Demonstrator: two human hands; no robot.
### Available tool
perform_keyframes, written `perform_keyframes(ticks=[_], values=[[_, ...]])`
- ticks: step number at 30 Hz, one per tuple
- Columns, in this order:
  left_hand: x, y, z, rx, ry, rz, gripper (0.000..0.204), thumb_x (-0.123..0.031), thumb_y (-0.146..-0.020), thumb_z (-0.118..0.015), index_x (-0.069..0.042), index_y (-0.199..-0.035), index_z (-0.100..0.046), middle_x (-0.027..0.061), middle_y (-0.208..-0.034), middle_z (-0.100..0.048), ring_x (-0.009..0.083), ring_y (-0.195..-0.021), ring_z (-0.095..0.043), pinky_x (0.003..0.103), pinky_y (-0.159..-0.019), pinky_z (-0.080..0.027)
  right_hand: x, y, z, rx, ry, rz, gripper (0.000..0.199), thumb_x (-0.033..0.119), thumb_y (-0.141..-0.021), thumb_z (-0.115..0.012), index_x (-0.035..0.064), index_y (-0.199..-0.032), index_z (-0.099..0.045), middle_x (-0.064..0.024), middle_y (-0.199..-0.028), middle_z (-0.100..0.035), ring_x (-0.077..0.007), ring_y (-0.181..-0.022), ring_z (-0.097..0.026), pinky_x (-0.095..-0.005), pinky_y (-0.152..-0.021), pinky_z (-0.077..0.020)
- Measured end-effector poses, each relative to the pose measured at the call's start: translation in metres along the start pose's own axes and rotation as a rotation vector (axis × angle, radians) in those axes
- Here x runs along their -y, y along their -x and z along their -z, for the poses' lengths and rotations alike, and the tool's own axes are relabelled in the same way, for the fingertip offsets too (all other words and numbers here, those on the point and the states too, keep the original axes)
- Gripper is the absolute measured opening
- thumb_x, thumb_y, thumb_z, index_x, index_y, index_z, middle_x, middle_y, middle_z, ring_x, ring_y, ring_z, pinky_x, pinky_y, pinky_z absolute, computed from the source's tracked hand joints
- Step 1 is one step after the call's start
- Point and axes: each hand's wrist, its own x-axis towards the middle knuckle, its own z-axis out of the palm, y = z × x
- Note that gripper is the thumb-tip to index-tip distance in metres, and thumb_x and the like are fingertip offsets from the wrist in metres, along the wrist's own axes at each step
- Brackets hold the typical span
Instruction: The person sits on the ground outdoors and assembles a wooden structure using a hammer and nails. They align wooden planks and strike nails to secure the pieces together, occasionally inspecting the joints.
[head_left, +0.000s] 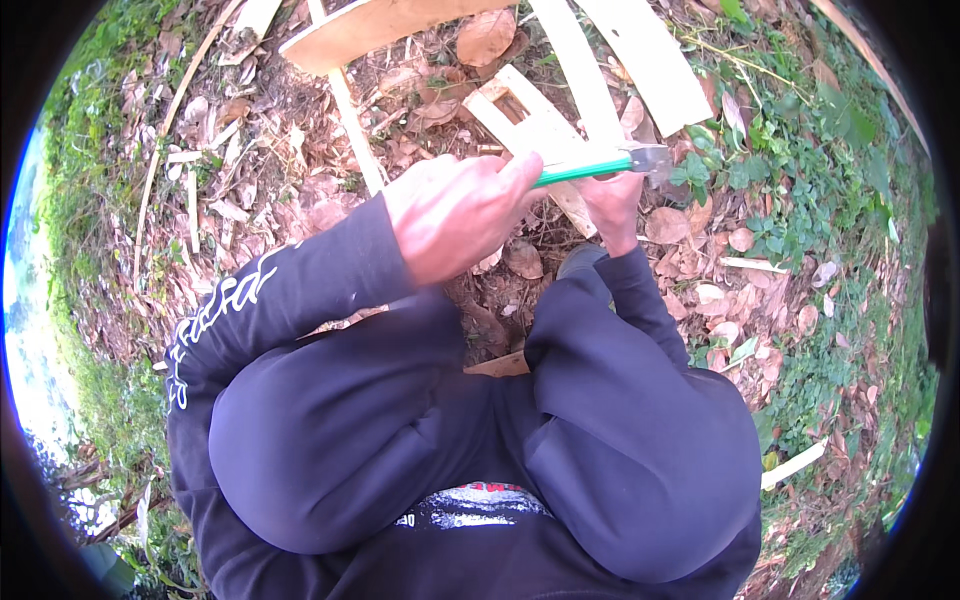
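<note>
My left hand [460, 212] is closed round the handle of a hammer [585, 172] with a green grip and a grey metal head. The hammer lies crosswise, its head to the right, over my right hand [612, 208]. That hand's fingers are curled in beside the slotted wooden piece [520, 112]. What they hold is hidden behind the hammer. The slotted piece is pale, with a rectangular opening near its far end, and slants toward my feet. A pale wooden strip [578, 70] comes down from the far edge to the hammer.
A wide pale board [650, 65] lies beyond at the right. At the far left are a curved board [375, 32] and a thin stick [350, 120]. Dry leaves and wood scraps cover the ground. Green plants [770, 185] grow at the right. My bent knees [630, 460] frame the near side.
</note>
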Motion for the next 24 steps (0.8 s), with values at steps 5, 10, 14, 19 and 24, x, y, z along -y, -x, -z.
perform_keyframes(ticks=[5,10,14,19,24], values=[[-0.003,-0.001,0.018,-0.265,0.136,0.025,0.021,-0.020,-0.099,-0.058,-0.001,-0.098,-0.050,0.0183,-0.066,-0.052,0.0352,-0.057,-0.059,0.044,-0.053,-0.044,0.013,0.000,-0.003,0.052,-0.051,-0.020,0.061,0.004,-0.078,-0.082,-0.0060,-0.126,-0.046,-0.0153,-0.114,-0.066,-0.0205,-0.106,-0.067,-0.0335,-0.092,-0.0563],[0.021,0.005,0.030,-0.399,0.163,0.075,0.024,-0.023,-0.100,-0.057,0.000,-0.095,-0.055,0.0144,-0.059,-0.050,0.0302,-0.051,-0.055,0.041,-0.051,-0.042,0.013,0.000,0.001,0.034,0.059,0.000,0.058,0.009,-0.080,-0.081,-0.0041,-0.126,-0.047,-0.0130,-0.114,-0.064,-0.0187,-0.107,-0.063,-0.0325,-0.095,-0.0498],[0.035,0.019,0.031,-0.377,0.211,0.223,0.023,-0.023,-0.101,-0.056,-0.001,-0.094,-0.056,0.0142,-0.059,-0.049,0.0289,-0.049,-0.051,0.039,-0.050,-0.040,0.011,0.004,0.012,0.050,0.021,0.047,0.053,0.026,-0.090,-0.072,-0.0040,-0.127,-0.049,-0.0120,-0.115,-0.061,-0.0180,-0.111,-0.057,-0.0323,-0.098,-0.0420],[0.057,0.033,0.030,-0.352,0.263,0.361,0.031,-0.029,-0.103,-0.052,0.001,-0.100,-0.058,-0.0002,-0.064,-0.043,0.0086,-0.053,-0.035,0.029,-0.049,-0.030,0.022,-0.001,0.029,0.053,0.062,-0.002,0.067,0.048,-0.097,-0.056,-0.0104,-0.128,-0.047,-0.0183,-0.119,-0.060,-0.0233,-0.115,-0.057,-0.0373,-0.102,-0.0426],[0.088,0.048,0.024,-0.504,0.406,0.533,0.034,-0.033,-0.102,-0.056,0.000,-0.107,-0.064,-0.0020,-0.064,-0.048,0.0067,-0.054,-0.043,0.028,-0.047,-0.032,0.037,-0.005,0.048,0.124,0.177,-0.110,0.077,0.055,-0.093,-0.062,-0.0118,-0.129,-0.047,-0.0218,-0.117,-0.062,-0.0276,-0.111,-0.063,-0.0408,-0.102,-0.0454]])
